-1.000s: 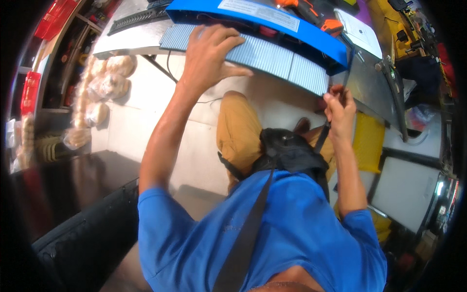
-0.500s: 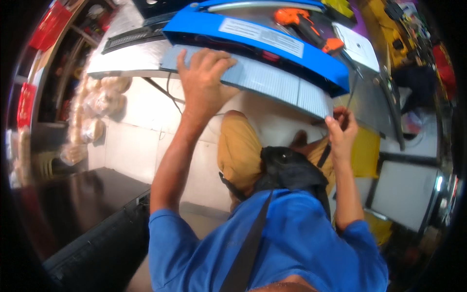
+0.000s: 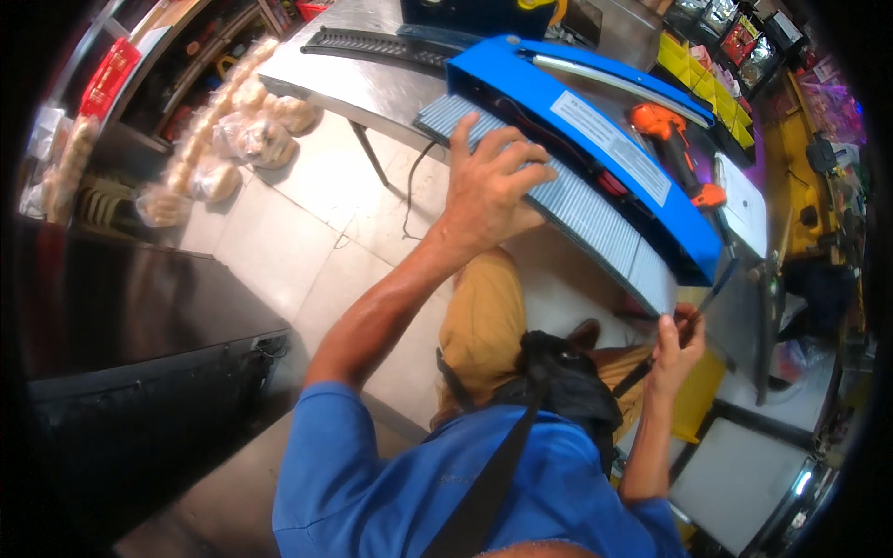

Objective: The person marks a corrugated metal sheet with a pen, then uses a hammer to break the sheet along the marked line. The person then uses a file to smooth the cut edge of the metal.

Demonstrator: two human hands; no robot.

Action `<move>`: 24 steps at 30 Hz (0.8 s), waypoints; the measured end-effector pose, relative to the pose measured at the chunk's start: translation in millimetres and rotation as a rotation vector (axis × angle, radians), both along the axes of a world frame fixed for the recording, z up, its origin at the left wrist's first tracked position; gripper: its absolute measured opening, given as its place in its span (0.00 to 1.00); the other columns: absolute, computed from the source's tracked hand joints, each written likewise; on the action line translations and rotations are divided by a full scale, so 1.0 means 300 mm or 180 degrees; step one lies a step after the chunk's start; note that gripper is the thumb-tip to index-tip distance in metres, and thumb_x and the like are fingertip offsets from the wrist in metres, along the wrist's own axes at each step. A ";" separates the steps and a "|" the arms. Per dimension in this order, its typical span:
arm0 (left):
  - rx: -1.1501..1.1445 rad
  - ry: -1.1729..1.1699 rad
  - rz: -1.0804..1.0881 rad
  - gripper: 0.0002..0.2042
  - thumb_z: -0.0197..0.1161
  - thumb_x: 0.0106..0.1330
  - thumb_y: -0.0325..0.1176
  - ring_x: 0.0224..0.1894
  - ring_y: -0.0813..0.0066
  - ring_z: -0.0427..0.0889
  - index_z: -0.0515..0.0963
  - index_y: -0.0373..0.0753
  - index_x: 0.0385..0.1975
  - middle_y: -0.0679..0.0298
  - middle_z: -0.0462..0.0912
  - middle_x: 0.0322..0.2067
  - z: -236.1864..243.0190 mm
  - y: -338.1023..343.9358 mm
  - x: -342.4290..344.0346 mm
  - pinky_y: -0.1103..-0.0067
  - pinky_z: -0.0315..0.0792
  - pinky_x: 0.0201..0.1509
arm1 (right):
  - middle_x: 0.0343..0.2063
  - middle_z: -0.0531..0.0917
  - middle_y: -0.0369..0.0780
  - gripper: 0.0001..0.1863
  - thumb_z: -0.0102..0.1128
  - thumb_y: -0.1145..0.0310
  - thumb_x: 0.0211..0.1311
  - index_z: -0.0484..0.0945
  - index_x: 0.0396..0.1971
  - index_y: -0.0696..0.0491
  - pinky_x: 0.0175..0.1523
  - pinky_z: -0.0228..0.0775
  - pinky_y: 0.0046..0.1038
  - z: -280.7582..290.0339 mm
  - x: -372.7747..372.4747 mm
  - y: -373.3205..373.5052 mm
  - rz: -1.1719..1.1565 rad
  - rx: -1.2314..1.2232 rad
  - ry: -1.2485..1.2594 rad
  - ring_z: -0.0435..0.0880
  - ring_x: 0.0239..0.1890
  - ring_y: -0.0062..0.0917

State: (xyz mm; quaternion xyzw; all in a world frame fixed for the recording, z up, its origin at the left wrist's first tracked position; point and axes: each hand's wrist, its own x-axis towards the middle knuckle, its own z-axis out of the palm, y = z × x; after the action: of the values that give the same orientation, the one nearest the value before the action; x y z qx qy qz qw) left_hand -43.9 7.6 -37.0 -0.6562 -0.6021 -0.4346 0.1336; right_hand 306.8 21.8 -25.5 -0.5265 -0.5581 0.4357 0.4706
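A long grey-white pleated filter panel lies slanted along the near side of a blue curved housing with a pale label. My left hand is over the panel's left part, fingers spread and bent above it. Its thumb passes out of sight at the near edge. At the panel's right end, my right hand pinches the corner between thumb and fingers. A thin dark rod-like piece rises beside that hand; whether the fingers touch it, I cannot tell.
An orange-and-black cordless drill lies behind the housing on the metal table, near a white flat box. Yellow bins stand farther back. Bagged round items sit on the floor at left, beyond a dark cabinet.
The view has turned, so the table, housing and panel appear lower and farther right. My left hand's fingers look more raised and spread; my right hand stays at the panel's right end.
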 end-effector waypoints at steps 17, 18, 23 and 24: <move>-0.0420 0.0214 0.0099 0.23 0.85 0.40 0.46 0.54 0.73 0.79 0.86 0.53 0.39 0.78 0.86 0.43 0.048 0.016 0.029 0.58 0.52 0.71 | 0.30 0.72 0.27 0.17 0.73 0.70 0.56 0.75 0.42 0.56 0.36 0.56 0.16 0.054 -0.028 0.007 -0.0070 -0.0051 0.0002 0.66 0.30 0.09; -0.0476 0.0232 0.0082 0.24 0.85 0.39 0.47 0.54 0.73 0.79 0.86 0.52 0.39 0.76 0.86 0.42 0.062 0.014 0.027 0.58 0.54 0.70 | 0.30 0.73 0.28 0.17 0.72 0.69 0.57 0.76 0.42 0.56 0.37 0.58 0.16 0.053 -0.024 0.009 -0.0038 -0.0037 -0.0045 0.67 0.31 0.09; -0.0538 0.0238 0.0005 0.24 0.85 0.39 0.46 0.53 0.71 0.79 0.87 0.49 0.38 0.73 0.86 0.41 0.090 0.026 0.029 0.57 0.55 0.68 | 0.30 0.74 0.28 0.17 0.73 0.67 0.58 0.76 0.42 0.56 0.36 0.58 0.16 0.049 -0.011 0.022 -0.0026 -0.0014 0.0071 0.67 0.30 0.09; -0.0555 0.0246 -0.0010 0.24 0.85 0.39 0.45 0.53 0.71 0.79 0.87 0.49 0.38 0.72 0.86 0.41 0.099 0.027 0.029 0.57 0.55 0.68 | 0.30 0.74 0.28 0.17 0.73 0.67 0.58 0.76 0.42 0.56 0.35 0.58 0.15 0.046 -0.008 0.025 -0.0023 0.0000 0.0113 0.67 0.30 0.09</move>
State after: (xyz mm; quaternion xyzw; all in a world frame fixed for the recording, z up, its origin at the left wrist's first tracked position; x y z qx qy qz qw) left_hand -35.1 15.7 -7.3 -0.6826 -0.6310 -0.3552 0.0984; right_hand 304.5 29.3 -11.6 -0.5207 -0.5478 0.4433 0.4819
